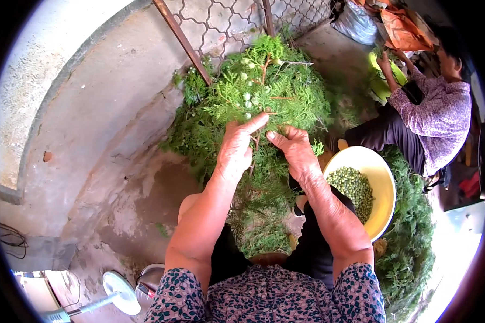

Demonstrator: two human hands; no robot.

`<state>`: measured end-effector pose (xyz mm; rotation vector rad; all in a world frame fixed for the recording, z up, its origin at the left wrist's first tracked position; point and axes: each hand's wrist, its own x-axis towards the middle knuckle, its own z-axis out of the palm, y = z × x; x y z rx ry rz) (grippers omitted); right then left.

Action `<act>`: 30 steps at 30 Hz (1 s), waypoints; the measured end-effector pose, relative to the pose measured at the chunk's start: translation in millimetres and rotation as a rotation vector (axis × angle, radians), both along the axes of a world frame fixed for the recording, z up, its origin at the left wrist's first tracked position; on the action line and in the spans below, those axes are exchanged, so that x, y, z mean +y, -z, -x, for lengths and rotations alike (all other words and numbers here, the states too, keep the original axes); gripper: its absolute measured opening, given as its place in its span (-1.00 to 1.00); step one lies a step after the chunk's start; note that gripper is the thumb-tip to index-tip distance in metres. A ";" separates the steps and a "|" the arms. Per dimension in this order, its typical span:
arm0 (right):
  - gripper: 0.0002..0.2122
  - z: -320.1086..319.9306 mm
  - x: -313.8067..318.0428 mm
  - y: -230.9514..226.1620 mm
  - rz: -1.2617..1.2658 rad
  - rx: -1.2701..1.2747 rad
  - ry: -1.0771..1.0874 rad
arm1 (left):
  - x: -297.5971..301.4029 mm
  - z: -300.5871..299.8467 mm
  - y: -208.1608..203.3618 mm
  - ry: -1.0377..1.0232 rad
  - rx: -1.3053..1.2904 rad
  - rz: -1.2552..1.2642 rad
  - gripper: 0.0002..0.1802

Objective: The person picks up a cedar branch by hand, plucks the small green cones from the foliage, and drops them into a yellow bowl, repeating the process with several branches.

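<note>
A leafy green conifer branch [265, 81] with reddish-brown stems and pale round cones [247, 98] is held up in front of me. My left hand [235, 148] is closed on its stem, thumb stretched along it. Close by on the right, my right hand [299, 153] has thumb and fingers drawn together beside the lower stem; whatever is between them is too small to make out. Right of my right forearm stands a yellow basin [385, 202], partly filled with small green cones [352, 188].
Cut conifer greenery is heaped behind the branch and right of the basin [409, 231]. A metal lattice [221, 24] borders the far side. Another person [431, 113] sits at right, hands near a yellow-green container [380, 81]. A pale round-based stand [121, 293] is at lower left.
</note>
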<state>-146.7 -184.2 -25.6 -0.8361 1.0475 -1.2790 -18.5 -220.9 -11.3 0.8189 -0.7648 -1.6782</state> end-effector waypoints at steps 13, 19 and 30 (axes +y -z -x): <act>-0.83 9.4 -32.6 -30.0 0.460 0.363 0.348 | -25.7 -8.4 29.3 0.137 -0.120 0.051 -0.77; -0.74 1.0 -45.8 -4.7 0.614 0.744 0.229 | -23.5 -0.8 41.0 0.107 -0.239 0.168 -0.74; -0.86 -0.6 -54.9 7.1 0.255 0.359 0.242 | -31.3 3.3 37.4 -0.036 -0.085 0.123 -0.74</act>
